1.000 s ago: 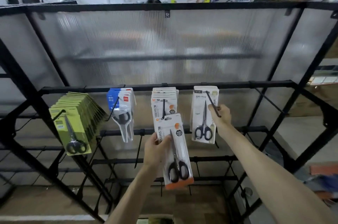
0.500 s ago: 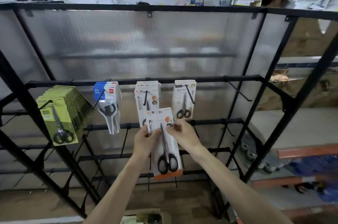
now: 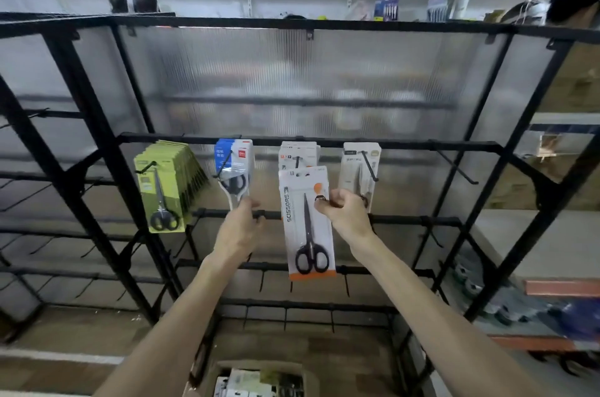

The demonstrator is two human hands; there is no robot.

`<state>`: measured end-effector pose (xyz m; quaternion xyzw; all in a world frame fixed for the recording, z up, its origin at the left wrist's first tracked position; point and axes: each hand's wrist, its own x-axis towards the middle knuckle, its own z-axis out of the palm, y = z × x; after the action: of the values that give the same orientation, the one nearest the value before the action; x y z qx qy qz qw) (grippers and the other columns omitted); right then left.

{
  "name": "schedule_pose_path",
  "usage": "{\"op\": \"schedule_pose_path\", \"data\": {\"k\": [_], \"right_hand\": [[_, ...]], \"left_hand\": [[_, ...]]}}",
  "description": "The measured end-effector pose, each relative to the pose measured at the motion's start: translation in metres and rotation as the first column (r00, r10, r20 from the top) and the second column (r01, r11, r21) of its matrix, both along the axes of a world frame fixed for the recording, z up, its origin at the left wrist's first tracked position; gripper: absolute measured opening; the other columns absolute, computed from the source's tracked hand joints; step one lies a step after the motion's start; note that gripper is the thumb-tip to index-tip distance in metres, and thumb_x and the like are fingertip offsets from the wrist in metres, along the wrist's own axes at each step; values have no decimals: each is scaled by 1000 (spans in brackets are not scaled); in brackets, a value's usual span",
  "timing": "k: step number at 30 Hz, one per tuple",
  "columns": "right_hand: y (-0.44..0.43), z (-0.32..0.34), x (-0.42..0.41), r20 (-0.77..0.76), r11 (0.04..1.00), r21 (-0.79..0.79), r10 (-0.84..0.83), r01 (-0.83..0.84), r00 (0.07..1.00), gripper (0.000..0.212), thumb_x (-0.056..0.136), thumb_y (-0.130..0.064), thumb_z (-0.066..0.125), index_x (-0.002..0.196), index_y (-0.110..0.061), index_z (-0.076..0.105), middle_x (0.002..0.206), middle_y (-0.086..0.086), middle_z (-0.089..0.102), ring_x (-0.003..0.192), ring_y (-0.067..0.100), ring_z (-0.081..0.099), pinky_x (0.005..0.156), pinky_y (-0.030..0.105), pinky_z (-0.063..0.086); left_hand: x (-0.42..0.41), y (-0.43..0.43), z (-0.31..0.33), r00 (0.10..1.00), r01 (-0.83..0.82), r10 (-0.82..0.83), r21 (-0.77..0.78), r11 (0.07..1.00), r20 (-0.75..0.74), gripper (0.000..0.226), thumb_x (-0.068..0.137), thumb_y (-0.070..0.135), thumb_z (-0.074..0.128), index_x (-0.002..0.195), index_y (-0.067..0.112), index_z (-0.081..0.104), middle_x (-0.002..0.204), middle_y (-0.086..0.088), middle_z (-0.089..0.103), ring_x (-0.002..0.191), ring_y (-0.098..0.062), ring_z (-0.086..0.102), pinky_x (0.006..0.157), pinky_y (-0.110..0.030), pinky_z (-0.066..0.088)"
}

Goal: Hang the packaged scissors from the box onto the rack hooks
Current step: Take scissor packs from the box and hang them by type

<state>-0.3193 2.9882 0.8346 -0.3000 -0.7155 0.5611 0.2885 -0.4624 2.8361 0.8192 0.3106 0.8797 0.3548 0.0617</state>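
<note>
A white package with an orange base holding black scissors point(image 3: 306, 221) hangs upright in front of the black rack point(image 3: 311, 141). Its top edge overlaps the third hook's stack of matching packs point(image 3: 298, 151). My right hand point(image 3: 344, 216) pinches the package's right edge at mid height. Left of the package and apart from it, my left hand point(image 3: 240, 228) holds nothing, its fingers loosely curled near the lower cross bar. The cardboard box point(image 3: 259, 377) with more packs sits at the bottom edge.
The same bar carries a green stack of scissors point(image 3: 162, 189), a blue pack point(image 3: 233, 166) and a pale pack point(image 3: 358, 166). A bare hook point(image 3: 454, 166) juts out further right. Lower bars carry several bare hooks. Behind the rack is a ribbed translucent panel.
The left hand has let go of the package and moved left. The right hand now holds the package alone and has lifted it up toward the third hook.
</note>
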Motion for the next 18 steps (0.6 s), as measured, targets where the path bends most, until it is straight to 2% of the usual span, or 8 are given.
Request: {"op": "schedule_pose_path", "data": {"k": [2,4,7,10,13,18], "right_hand": [[-4,1,-11,15,1000,11,-8,8,1000,19,92,-19,70,108,-10,64,103,-3,69,93,2,61,70,15,42],[-7,-2,-20,48,999,10,-37,37,998,18,92,-20,69,106,-10,64,102,1,69,92,9,63,69,20,43],[-7,-12,-28,77,995,-5,-103,104,992,14,93,-19,68,103,-10,65,99,3,68,90,13,63,68,22,43],[-5,-17,-38,92,985,-13,-171,173,981,9,94,-18,67,91,-12,62,85,-1,63,78,12,58,63,23,39],[2,-20,-61,133,968,8,-248,249,960,25,93,-19,65,73,-15,51,69,-2,49,67,13,46,59,27,32],[25,-18,-112,150,928,-21,-365,372,919,11,94,-19,67,96,-12,60,87,0,60,81,15,55,65,28,40]], "left_hand": [[-8,-7,0,995,19,-34,-147,989,-98,43,96,18,59,137,13,49,142,-11,52,128,-36,50,101,-49,45],[-13,-10,-1,989,36,-65,-215,976,-131,44,95,17,58,137,13,47,142,-12,47,128,-37,47,102,-54,43],[-22,-11,-3,988,82,-109,-236,968,-105,42,94,14,57,135,13,48,142,-12,45,130,-35,45,104,-55,42],[-37,-10,-6,979,147,-175,-245,958,-100,39,95,13,55,133,12,50,142,-12,45,130,-34,46,104,-51,44],[-54,-4,-7,960,224,-255,-228,948,-117,36,94,15,56,130,12,51,137,-9,49,123,-30,51,99,-46,47],[-83,3,-13,960,198,-226,-167,966,-166,34,90,20,61,124,21,55,130,-2,55,125,-25,51,105,-44,43]]}}
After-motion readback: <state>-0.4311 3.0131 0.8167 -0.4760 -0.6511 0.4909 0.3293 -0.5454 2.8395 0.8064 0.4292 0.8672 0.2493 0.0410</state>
